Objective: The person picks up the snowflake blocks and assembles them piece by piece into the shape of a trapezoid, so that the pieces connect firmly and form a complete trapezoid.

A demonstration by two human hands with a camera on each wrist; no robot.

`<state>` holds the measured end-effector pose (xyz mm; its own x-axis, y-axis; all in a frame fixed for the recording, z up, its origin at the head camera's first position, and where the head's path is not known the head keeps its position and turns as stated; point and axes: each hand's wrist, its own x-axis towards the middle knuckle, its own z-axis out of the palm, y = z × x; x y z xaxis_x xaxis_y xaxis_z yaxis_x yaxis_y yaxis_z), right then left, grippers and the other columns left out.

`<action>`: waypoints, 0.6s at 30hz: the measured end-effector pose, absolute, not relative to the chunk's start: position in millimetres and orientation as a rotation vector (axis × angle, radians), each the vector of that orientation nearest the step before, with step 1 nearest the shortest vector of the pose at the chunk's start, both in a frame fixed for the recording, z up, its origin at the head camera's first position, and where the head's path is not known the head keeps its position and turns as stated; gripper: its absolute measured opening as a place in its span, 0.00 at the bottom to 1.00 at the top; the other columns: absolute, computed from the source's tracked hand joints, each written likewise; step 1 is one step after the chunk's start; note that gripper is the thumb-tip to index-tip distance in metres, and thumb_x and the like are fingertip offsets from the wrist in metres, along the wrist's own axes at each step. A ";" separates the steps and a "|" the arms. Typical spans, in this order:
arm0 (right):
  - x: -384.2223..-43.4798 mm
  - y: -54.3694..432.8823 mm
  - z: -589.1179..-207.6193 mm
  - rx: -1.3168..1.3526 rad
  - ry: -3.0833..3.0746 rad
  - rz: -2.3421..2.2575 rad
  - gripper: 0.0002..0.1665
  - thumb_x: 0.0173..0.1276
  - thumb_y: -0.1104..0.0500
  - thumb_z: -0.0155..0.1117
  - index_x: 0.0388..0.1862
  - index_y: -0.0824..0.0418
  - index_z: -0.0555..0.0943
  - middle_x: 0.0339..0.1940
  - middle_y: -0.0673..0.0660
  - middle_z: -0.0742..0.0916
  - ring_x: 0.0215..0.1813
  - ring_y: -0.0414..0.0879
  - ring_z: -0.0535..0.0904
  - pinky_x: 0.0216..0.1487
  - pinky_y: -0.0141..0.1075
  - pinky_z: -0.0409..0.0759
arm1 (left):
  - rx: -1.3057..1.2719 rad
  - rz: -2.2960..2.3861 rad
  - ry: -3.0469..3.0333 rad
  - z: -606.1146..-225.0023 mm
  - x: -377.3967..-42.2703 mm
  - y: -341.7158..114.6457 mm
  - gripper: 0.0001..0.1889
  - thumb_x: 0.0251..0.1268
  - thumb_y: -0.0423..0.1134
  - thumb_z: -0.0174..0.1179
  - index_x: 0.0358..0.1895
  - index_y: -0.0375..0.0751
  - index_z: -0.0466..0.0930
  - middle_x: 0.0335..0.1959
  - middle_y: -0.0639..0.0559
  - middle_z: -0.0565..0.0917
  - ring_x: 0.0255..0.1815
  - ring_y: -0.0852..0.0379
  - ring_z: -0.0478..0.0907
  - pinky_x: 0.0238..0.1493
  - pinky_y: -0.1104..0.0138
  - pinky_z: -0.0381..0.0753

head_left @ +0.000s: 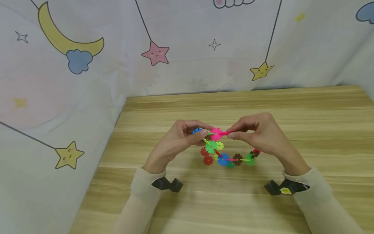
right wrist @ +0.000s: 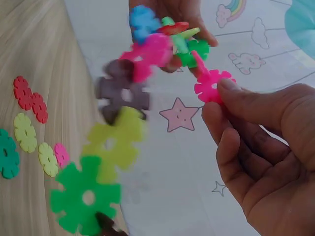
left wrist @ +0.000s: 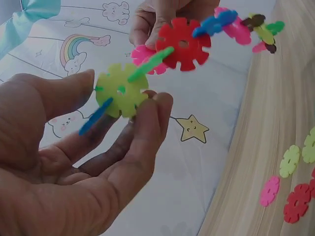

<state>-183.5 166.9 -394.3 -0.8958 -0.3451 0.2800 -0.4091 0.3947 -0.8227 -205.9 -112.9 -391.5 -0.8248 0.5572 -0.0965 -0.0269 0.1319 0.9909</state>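
Both hands hold up a chain of slotted plastic flower discs [head_left: 223,159] in several colours, joined edge to edge above the table. My left hand [head_left: 172,143] pinches a yellow-green disc [left wrist: 110,83] between thumb and fingers; a blue disc [left wrist: 96,116] and a green disc [left wrist: 150,64] are slotted into it. At the other side, my right hand [head_left: 263,133] pinches a pink disc [right wrist: 204,92] between thumb and index finger. The rest of the chain sags below the hands, through a blue, a brown [head_left: 237,159] and a green disc [right wrist: 74,196].
Loose discs lie on the wooden table [head_left: 233,204] under the chain: two red discs [head_left: 208,160], yellow discs [right wrist: 24,132], a dark green disc [right wrist: 7,164] and a small pink disc [left wrist: 269,191]. A printed cloth [head_left: 193,71] hangs behind and to the left.
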 end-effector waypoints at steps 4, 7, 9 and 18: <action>-182.9 164.6 -395.3 0.755 -2.567 1.569 0.06 0.67 0.61 0.81 0.37 0.48 0.95 0.33 0.45 0.95 0.29 0.41 0.84 0.29 0.32 0.79 | 0.495 1.708 1.978 -393.2 -205.4 -110.5 0.14 0.79 0.37 0.63 0.61 0.37 0.87 0.46 0.47 0.92 0.43 0.56 0.90 0.54 0.57 0.92; -182.5 160.6 -397.4 0.799 -2.569 1.578 0.06 0.67 0.61 0.81 0.37 0.49 0.95 0.32 0.45 0.94 0.28 0.42 0.84 0.27 0.32 0.77 | 0.481 1.660 2.006 -396.0 -204.8 -107.1 0.14 0.79 0.39 0.64 0.60 0.39 0.87 0.46 0.48 0.91 0.42 0.56 0.88 0.49 0.61 0.91; -182.1 158.1 -398.8 0.827 -2.562 1.587 0.05 0.67 0.61 0.81 0.37 0.49 0.95 0.32 0.45 0.94 0.28 0.42 0.84 0.26 0.32 0.77 | 0.471 1.627 2.015 -397.7 -204.6 -104.4 0.14 0.79 0.39 0.64 0.59 0.40 0.88 0.47 0.47 0.92 0.42 0.55 0.88 0.46 0.63 0.90; -180.8 154.1 -402.6 0.863 -2.541 1.613 0.06 0.66 0.63 0.81 0.35 0.50 0.95 0.30 0.45 0.94 0.26 0.39 0.82 0.24 0.32 0.76 | 0.468 1.619 1.946 -401.5 -205.1 -101.0 0.12 0.77 0.36 0.66 0.57 0.37 0.89 0.42 0.42 0.94 0.40 0.45 0.92 0.46 0.62 0.91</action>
